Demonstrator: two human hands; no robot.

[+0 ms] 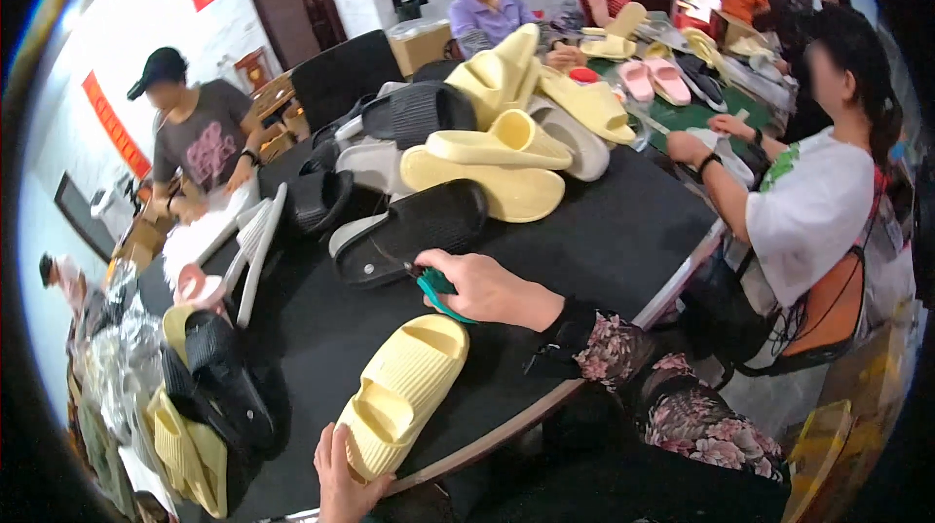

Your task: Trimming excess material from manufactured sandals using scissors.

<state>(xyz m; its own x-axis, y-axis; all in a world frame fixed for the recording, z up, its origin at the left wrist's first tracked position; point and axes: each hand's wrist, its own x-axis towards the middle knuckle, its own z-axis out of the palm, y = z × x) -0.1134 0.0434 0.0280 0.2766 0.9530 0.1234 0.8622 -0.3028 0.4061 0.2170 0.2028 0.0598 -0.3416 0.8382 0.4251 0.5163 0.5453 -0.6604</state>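
My left hand (349,486) grips the heel end of a pale yellow ribbed slide sandal (417,367) near the table's front edge, thumb on one side and fingers on the other. Just beyond the sandal, my right hand (495,289) is closed around small scissors (440,297) with green handles. Their dark tips point left, close to a black slide sandal (429,231) lying past them; whether they touch it I cannot tell. Next to that black sandal is a heap of yellow slides (487,194), with black and grey ones among them.
Several finished-looking slides, black (229,377) and yellow (190,455), lie at the left beside crumpled clear plastic (122,357). A person in white (808,192) sits at the right; another in grey (205,133) handles white slides at the left. More people sit beyond the heap.
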